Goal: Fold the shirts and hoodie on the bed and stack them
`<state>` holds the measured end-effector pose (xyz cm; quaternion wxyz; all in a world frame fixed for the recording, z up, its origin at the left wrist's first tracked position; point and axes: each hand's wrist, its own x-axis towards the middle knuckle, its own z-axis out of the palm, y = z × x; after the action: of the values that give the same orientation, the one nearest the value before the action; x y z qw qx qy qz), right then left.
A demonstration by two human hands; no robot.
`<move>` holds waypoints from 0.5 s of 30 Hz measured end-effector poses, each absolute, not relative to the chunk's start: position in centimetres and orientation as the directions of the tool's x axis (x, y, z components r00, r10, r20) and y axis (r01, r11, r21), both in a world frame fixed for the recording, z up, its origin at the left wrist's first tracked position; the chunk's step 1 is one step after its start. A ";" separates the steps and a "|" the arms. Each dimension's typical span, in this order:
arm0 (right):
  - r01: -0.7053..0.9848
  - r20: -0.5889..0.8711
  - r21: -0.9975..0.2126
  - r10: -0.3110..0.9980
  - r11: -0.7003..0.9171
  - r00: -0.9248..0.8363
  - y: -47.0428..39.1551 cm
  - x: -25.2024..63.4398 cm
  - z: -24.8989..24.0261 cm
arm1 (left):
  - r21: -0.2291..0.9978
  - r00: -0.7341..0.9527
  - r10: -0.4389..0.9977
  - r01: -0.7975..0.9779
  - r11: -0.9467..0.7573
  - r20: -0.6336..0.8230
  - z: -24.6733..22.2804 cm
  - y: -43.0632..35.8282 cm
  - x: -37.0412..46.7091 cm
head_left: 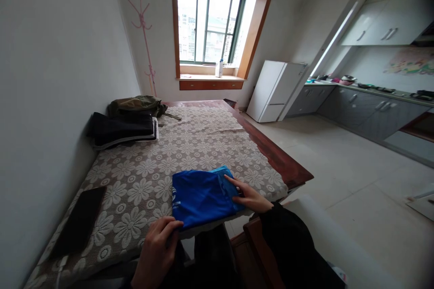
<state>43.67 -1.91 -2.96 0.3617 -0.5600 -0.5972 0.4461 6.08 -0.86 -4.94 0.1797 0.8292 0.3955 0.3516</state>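
Note:
A folded blue cloth with a white printed logo and lettering at its left edge lies flat at the near edge of the table. Lighter blue fabric shows along its right side. My left hand is curled at the cloth's near left corner, thumb and forefinger closed on it. With fingers stretched and apart, my right hand rests on the lighter blue right edge. Whether the cloth is a garment or a bag, I cannot tell.
A patterned floral tablecloth covers the wooden table. A dark tablet with a white cable lies at left. Folded black fabric and a green backpack sit against the wall. A wooden chair stands close below.

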 end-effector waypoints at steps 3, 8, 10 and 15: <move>0.352 -0.100 -0.934 0.991 -0.062 -0.091 -1.7 44.0 -3.2 | 0.617 0.433 0.800 0.513 -0.597 0.414 -4.9 -1.2 5.9; 0.358 -0.115 -0.932 0.986 -0.064 -0.122 -1.1 44.6 -2.9 | 0.641 0.420 0.803 0.488 -0.593 0.422 -5.2 -1.6 5.8; 0.294 -0.125 -0.952 0.985 -0.084 -0.120 -1.0 44.7 -2.7 | 0.645 0.402 0.810 0.493 -0.584 0.427 -5.4 -1.7 5.9; 0.158 -0.156 -0.978 0.978 -0.134 -0.136 -1.1 44.5 -1.9 | 0.621 0.345 0.815 0.530 -0.578 0.465 -5.4 -1.9 5.8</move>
<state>44.49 -1.10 -1.94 0.3851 -0.5326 -0.5334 0.5325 5.83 -1.89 -5.44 0.1840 0.7990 0.4209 0.3880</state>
